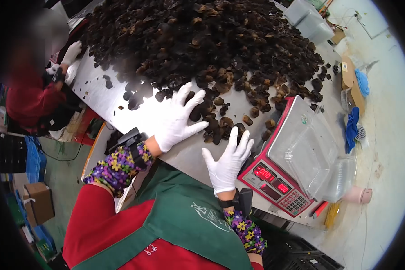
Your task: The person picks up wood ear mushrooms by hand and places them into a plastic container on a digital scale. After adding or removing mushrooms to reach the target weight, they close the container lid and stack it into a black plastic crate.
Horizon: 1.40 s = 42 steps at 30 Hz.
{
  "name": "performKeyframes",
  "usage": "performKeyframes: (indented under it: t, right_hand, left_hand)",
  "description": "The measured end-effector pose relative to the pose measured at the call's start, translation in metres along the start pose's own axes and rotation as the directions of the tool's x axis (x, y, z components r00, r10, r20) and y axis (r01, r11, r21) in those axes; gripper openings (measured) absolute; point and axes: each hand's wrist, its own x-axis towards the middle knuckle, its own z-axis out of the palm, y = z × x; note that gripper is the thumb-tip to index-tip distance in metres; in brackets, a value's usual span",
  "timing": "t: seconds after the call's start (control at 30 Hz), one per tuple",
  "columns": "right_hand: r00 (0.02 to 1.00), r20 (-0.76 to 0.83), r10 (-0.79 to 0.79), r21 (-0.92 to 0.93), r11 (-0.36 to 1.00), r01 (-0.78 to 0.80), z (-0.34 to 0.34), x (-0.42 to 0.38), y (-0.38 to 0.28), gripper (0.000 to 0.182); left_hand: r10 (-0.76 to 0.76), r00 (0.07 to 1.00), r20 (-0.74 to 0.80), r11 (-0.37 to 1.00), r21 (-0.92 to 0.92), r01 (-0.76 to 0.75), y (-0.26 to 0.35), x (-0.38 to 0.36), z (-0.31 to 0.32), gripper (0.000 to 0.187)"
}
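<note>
A large heap of dark, curled dried wood ear mushrooms point(202, 40) covers the far part of the metal table point(96, 85). My left hand point(175, 119), in a white glove, reaches to the near edge of the heap, its fingers spread at some loose pieces. Lower and to the right is my right hand point(228, 164), also gloved in white. Its fingers are apart, with the tips beside a small cluster of mushrooms point(220, 128) lying between the two hands. Neither hand grips anything.
A red scale point(274, 180) carries a clear plastic container point(303, 144) just right of my right hand. More clear containers point(308, 20) stand at the far right. A co-worker's gloved hand point(72, 53) rests at the table's left edge. Blue cloth point(352, 130) lies beyond the scale.
</note>
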Motion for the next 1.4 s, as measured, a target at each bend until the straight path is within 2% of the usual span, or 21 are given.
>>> performKeyframes:
  t: [0.1,0.2,0.27,0.33,0.47,0.6,0.63,0.67,0.73,0.8,0.93,0.97,1.0,1.07,1.13,1.17,1.23,1.27,1.33,1.37,1.4]
  right_hand:
    - [0.992,0.062,0.106,-0.156,0.983,-0.095,0.01,0.017,0.001,0.107]
    - [0.999,0.017,0.03,-0.089,0.996,-0.028,0.017,0.021,0.007,0.105]
    - [0.998,0.06,-0.018,-0.035,0.999,0.02,0.008,0.011,0.006,0.104]
    - [0.994,0.088,-0.067,-0.014,0.998,0.069,0.0,-0.007,0.004,0.104]
    - [0.997,0.063,-0.055,0.001,0.998,0.055,0.005,-0.018,0.007,0.106]
    - [0.996,-0.007,-0.089,-0.046,0.995,0.088,0.011,-0.008,0.011,0.109]
    - [0.996,-0.012,-0.087,-0.047,0.995,0.086,0.011,-0.007,0.01,0.109]
    - [0.997,0.004,-0.071,-0.044,0.997,0.071,0.011,-0.007,0.01,0.107]
    - [0.998,0.017,-0.057,-0.041,0.998,0.057,0.01,-0.008,0.011,0.106]
    - [0.996,0.023,-0.091,-0.031,0.995,0.091,0.009,-0.01,0.013,0.103]
    - [0.991,-0.027,-0.133,0.033,0.99,0.134,0.008,-0.011,0.013,0.098]
    - [0.99,-0.044,-0.134,0.04,0.99,0.136,0.008,-0.01,0.014,0.096]
    - [0.99,-0.044,-0.134,0.04,0.99,0.136,0.008,-0.01,0.014,0.096]
    - [0.989,-0.045,-0.137,0.032,0.99,0.139,0.009,-0.009,0.016,0.093]
    - [0.99,-0.042,-0.136,0.027,0.99,0.138,0.009,-0.01,0.016,0.09]
    - [0.991,-0.037,-0.131,0.024,0.991,0.132,0.009,-0.01,0.016,0.088]
    - [0.993,-0.037,-0.116,0.039,0.992,0.118,0.011,-0.011,0.017,0.084]
    - [0.995,-0.033,-0.099,0.06,0.993,0.101,0.011,-0.012,0.018,0.08]
    - [0.996,-0.036,-0.083,0.069,0.994,0.085,0.012,-0.012,0.018,0.079]
    - [0.995,-0.037,-0.091,0.067,0.993,0.093,0.011,-0.011,0.018,0.079]
    - [0.994,-0.037,-0.1,0.067,0.993,0.102,0.011,-0.011,0.017,0.079]
  left_hand:
    - [0.134,0.989,0.063,0.991,-0.02,-0.133,0.001,0.03,0.025,0.071]
    - [0.259,0.95,0.172,0.946,-0.243,-0.214,0.012,0.025,0.029,0.058]
    - [0.344,0.93,0.129,0.91,-0.289,-0.296,0.018,0.003,0.032,0.055]
    - [0.324,0.929,0.18,0.906,-0.342,-0.25,0.027,-0.015,0.019,0.055]
    - [0.328,0.942,0.077,0.901,-0.327,-0.287,0.026,-0.013,0.009,0.059]
    - [0.065,0.995,-0.073,0.918,-0.386,-0.089,0.019,0.022,0.024,0.053]
    - [0.06,0.993,-0.1,0.968,-0.238,-0.083,0.018,0.034,0.024,0.046]
    - [0.11,0.989,-0.103,0.979,-0.16,-0.126,0.017,0.044,0.023,0.044]
    - [0.17,0.976,0.137,0.872,-0.481,-0.084,0.008,0.047,0.039,0.039]
    - [0.319,0.916,0.241,0.869,-0.459,-0.182,0.023,0.033,0.028,0.035]
    - [0.242,0.969,0.053,0.866,-0.461,-0.191,0.024,0.049,0.028,0.028]
    - [0.23,0.962,-0.145,0.909,-0.322,-0.266,0.02,0.063,0.034,0.024]
    - [0.202,0.95,-0.239,0.915,-0.299,-0.269,0.014,0.082,0.043,0.024]
    - [0.268,0.901,-0.341,0.956,-0.018,-0.291,0.006,0.117,0.058,0.031]
    - [0.332,0.927,-0.176,0.932,0.213,-0.293,0.007,0.134,0.055,0.033]
    - [0.335,0.925,-0.178,0.931,0.211,-0.297,0.002,0.138,0.059,0.033]
    - [0.347,0.936,0.065,0.927,0.126,-0.353,-0.012,0.142,0.069,0.029]
    - [0.355,0.932,0.069,0.924,0.123,-0.361,-0.014,0.14,0.067,0.029]
    - [0.136,0.987,-0.088,0.858,-0.487,-0.162,-0.015,0.129,0.055,0.021]
    - [-0.12,0.954,0.275,0.538,-0.79,0.295,0.003,0.121,0.018,0.016]
    - [-0.201,0.923,0.327,0.46,-0.801,0.384,-0.001,0.116,0.008,0.019]
